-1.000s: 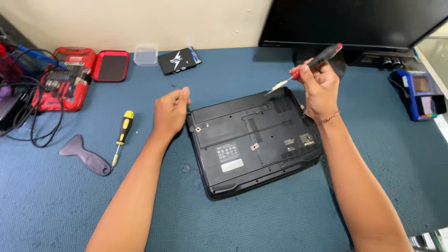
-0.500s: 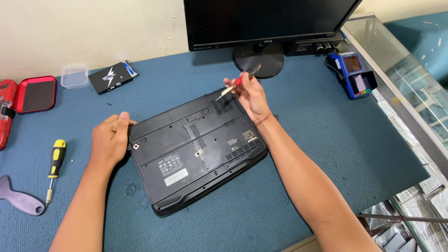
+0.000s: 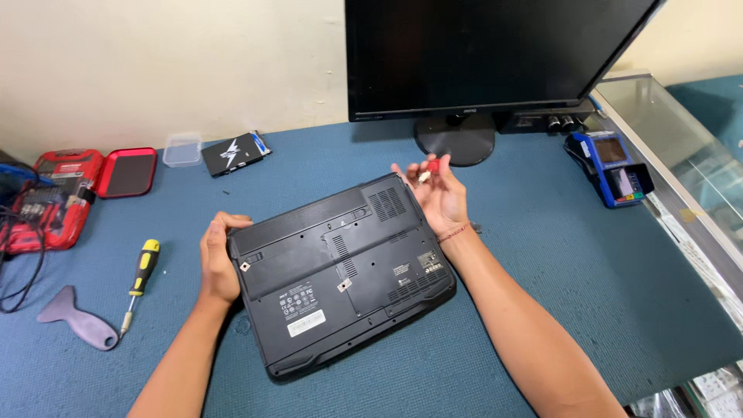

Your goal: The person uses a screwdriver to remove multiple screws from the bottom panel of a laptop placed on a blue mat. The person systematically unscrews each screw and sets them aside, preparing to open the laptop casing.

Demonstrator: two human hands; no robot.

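Observation:
A black laptop (image 3: 333,271) lies bottom-up on the blue mat, turned at an angle. My left hand (image 3: 218,259) grips its left edge near the rear corner. Just past the laptop's rear right corner, my right hand (image 3: 439,193) is raised and holds a red-handled screwdriver (image 3: 428,169) that points toward me, so only its red end and pale tip show.
A black monitor (image 3: 495,54) on a round stand rises behind the laptop. At left lie a yellow-and-black screwdriver (image 3: 139,279), a grey pry tool (image 3: 77,321), a red tool case (image 3: 73,193), a clear box (image 3: 183,151) and a black drive (image 3: 232,153). A blue card terminal (image 3: 615,169) and glass counter (image 3: 681,155) are right.
The view has swung right and up, showing more monitor. My right hand turned the red screwdriver from lying sideways to end-on. The left hand stays on the laptop's left edge.

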